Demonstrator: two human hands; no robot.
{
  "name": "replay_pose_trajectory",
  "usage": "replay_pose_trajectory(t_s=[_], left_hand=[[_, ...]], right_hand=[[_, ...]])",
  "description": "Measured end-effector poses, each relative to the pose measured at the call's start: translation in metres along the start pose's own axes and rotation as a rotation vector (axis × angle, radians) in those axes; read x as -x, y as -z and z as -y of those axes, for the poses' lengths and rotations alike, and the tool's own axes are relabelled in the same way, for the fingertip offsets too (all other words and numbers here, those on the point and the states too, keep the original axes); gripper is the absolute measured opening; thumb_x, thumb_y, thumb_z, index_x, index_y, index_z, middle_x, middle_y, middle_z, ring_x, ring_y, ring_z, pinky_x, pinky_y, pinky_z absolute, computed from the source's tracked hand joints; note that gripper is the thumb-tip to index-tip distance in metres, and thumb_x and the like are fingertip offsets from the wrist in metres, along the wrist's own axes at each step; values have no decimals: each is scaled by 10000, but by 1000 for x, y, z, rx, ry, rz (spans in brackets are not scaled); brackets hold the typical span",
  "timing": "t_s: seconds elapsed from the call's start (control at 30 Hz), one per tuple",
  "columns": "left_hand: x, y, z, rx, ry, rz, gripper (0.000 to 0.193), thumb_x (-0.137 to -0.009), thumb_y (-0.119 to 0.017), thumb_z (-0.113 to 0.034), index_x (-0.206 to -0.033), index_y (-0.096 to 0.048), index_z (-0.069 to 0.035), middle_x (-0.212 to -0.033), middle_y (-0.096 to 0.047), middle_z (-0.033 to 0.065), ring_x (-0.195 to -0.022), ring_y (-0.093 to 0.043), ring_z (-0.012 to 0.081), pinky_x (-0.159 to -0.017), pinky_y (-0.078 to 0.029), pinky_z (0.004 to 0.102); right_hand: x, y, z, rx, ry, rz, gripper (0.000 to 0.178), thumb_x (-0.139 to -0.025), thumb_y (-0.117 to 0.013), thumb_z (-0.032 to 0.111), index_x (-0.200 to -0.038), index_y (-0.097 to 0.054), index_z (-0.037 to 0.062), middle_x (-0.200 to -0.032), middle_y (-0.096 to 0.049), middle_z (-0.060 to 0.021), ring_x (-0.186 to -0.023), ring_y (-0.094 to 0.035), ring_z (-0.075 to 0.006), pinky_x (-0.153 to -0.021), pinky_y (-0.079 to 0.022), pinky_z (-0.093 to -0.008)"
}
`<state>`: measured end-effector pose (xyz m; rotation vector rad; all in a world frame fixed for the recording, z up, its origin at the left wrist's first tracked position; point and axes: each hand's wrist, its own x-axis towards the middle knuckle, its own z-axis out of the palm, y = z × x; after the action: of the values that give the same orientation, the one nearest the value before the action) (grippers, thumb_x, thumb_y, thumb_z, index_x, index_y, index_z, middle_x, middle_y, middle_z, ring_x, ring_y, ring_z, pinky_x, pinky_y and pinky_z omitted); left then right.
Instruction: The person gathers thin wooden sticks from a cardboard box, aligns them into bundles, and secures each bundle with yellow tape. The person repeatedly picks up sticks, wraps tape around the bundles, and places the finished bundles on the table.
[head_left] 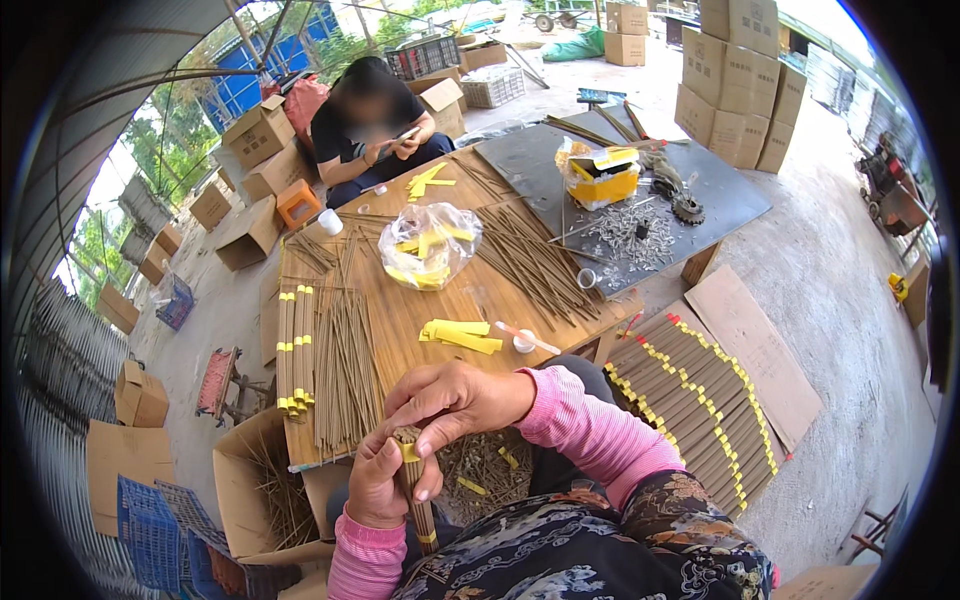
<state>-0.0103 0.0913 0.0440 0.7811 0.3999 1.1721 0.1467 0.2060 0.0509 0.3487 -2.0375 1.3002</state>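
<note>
Left hand (pixel 376 484) grips stick bundle (pixel 420 512); right hand (pixel 468 400) pinches yellow band (pixel 409 453), probably mid-wrap. Banded bundles (pixel 697 408), lower right, look done; loose sticks (pixel 345 375), centre-left, remain.

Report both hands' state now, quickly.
Left hand: closed, holding the bundle of brown sticks.
Right hand: curled at the bundle's top by the yellow band; grip cannot be told.

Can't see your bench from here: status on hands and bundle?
Left hand gripping bundle. Right hand at its top, by the yellow band. Yellow strips on table, beyond the hands.
</note>
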Motion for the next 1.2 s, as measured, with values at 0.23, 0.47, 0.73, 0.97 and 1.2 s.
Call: replay_pose_trajectory(t_s=[0.23,0.47,0.73,0.97,1.2], left_hand=[[-1,1,2,13,33,-29,382,-877,-525,-286,-1119,-480,6,-716,-553,125,-460,-520,196,-424,-395,302],[6,-9,-8,-70,31,19,371,-870,-534,-314,-1060,-502,4,-577,-527,113,-430,-500,181,-418,-387,287],[5,-16,-8,-119,17,-31,473,-874,-530,-298,-1229,-434,-1,-678,-543,72,-459,-500,152,-443,-398,249],[14,-21,-9,-132,-28,-14,450,-898,-487,-275,-1207,-411,43,-700,-536,96,-456,-499,157,-418,-399,264],[11,-27,-34,-306,-173,47,430,-907,-456,-317,-1185,-476,10,-917,-570,158,-507,-499,129,-462,-407,248]], right_hand=[[1,5,0,19,0,39,380,-785,-641,218,-1100,-583,13,-1047,-556,-160,-949,-548,-276,-815,-434,-338],[-4,3,7,-44,-45,86,323,-821,-603,136,-1116,-568,9,-1048,-561,-158,-980,-544,-263,-836,-424,-317],[-2,4,28,-54,-171,116,426,-781,-649,144,-1162,-533,-10,-1175,-487,-153,-1038,-515,-251,-880,-404,-323],[-9,-6,34,58,-116,64,365,-806,-620,166,-1119,-563,-12,-1091,-561,-170,-1020,-547,-270,-867,-418,-326],[-2,-13,31,-252,-197,-191,418,-883,-516,115,-1280,-411,42,-1133,-562,-130,-1023,-556,-217,-891,-413,-295]])
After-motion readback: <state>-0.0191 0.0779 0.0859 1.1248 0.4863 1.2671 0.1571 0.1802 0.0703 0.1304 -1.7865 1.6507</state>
